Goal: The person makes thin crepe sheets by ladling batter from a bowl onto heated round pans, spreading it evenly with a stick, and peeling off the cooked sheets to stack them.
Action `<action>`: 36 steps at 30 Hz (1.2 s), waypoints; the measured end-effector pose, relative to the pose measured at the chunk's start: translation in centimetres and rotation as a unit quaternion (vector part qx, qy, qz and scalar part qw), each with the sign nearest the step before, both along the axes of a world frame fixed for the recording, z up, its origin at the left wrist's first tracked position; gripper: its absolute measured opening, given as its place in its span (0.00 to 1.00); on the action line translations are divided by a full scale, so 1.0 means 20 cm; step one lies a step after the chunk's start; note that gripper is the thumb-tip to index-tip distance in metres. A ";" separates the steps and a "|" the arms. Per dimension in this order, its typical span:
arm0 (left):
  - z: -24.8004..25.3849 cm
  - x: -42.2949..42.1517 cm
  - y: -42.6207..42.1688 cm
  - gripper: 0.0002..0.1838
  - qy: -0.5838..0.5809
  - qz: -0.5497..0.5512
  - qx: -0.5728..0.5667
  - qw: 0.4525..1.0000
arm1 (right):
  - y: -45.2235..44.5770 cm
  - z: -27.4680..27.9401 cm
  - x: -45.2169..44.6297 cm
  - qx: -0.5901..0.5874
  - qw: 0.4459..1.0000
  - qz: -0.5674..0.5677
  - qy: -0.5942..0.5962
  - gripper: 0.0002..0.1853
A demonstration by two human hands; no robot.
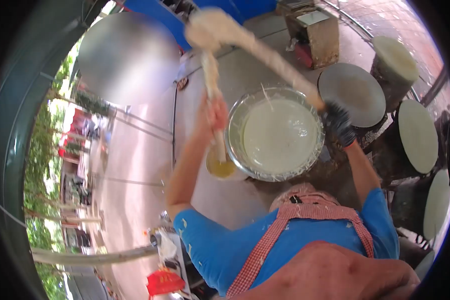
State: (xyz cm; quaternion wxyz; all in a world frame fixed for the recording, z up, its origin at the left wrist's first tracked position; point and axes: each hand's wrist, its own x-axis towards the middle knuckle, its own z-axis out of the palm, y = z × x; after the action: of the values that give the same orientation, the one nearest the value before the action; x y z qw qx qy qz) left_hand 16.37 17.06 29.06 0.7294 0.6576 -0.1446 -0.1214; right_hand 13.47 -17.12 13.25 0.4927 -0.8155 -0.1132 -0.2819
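Observation:
My left hand, bare, is closed around a pale, batter-smeared stick. The stick's lower end reaches down to a small tub of yellow liquid; I cannot tell whether it dips in. In a black glove, my right hand grips the wooden handle of a long batter-coated paddle. The paddle's thick, coated head is raised at the stick's upper end, blurred by motion, and its exact shape is unclear. Between my hands sits a large metal bowl lined with clear plastic and filled with white batter.
A round griddle stands right of the bowl, with several more along the right edge. Farther back is a worn box-like stand. A red bag lies at lower left. A blurred disc covers the upper left.

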 end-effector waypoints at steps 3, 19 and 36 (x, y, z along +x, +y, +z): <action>-0.34 -0.07 -0.09 0.11 0.393 0.007 -0.192 0.899 | -0.02 -0.59 -0.20 0.333 0.888 0.103 0.301 0.10; -0.87 -0.73 -1.78 0.12 0.798 -0.271 -0.117 0.525 | -0.63 -0.61 -2.18 0.064 0.851 -0.323 0.408 0.17; -0.87 -3.34 -4.26 0.13 0.310 -0.807 0.219 0.452 | -0.95 -0.37 -4.16 0.004 0.386 -0.907 0.171 0.25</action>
State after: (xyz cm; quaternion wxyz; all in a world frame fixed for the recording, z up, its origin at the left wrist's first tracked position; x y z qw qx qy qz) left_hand -50.33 -68.14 11.63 0.1321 0.3027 -0.3433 -0.8792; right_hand -69.70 -36.06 5.89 -0.0431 -0.4635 0.7808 -0.4167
